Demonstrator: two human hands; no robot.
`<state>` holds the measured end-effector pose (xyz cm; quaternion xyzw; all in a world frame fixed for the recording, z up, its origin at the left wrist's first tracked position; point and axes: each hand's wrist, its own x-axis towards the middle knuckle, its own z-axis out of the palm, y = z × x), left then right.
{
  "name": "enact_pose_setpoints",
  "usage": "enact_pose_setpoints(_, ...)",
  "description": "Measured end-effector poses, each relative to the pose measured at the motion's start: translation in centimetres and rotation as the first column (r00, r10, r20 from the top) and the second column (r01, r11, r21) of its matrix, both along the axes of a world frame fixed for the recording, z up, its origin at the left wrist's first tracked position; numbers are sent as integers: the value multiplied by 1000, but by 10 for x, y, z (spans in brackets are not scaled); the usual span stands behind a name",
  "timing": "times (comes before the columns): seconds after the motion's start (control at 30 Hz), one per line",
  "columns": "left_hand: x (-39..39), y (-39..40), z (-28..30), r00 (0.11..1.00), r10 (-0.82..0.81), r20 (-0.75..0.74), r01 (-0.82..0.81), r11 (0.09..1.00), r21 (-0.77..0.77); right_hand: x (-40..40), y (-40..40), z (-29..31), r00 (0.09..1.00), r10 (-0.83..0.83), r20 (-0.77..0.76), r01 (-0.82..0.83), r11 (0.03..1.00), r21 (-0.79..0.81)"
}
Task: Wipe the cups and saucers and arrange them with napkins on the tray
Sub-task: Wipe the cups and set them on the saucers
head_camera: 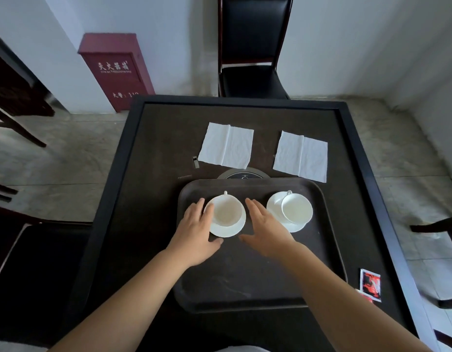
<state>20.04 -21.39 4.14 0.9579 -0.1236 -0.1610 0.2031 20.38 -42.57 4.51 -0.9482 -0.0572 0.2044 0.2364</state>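
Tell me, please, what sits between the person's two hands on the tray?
In the head view, the left cup on its saucer sits between the left hand and the right hand, on the tray. Both hands are open and flank it.

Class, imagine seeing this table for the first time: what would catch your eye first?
Two white cups on saucers, the left cup and the right cup, stand out on the dark tray. The left hand and right hand flank the left cup, open. Behind the tray, two white napkins lie flat on the table.
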Motion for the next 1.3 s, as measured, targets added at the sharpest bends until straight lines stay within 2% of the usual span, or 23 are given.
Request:
enact_pose_setpoints(0.13,-24,5,14,999,-31,22,29,996,81,-26,-3,12,998,68,-5,-67,975,-211)
enact_pose_setpoints(0.2,-37,6,22,997,-52,53,47,995,83,-40,-2,16,996,84,0,-81,964,-255)
enact_pose_setpoints(0.33,-63,8,37,989,-99,109,84,987,135,-67,0,24,997,74,36,-62,963,-264)
enact_pose_setpoints(0.67,-115,8,54,992,-121,45,104,955,277,-118,0,38,994,87,65,-62,945,-322)
enact_pose_setpoints(1.1,-132,-35,63,983,-169,70,139,940,312,-150,-36,48,995,57,86,-28,953,-302)
enact_pose_setpoints(1.3,-129,-64,58,984,-161,75,130,940,315,-148,-64,53,996,70,48,-52,949,-311)
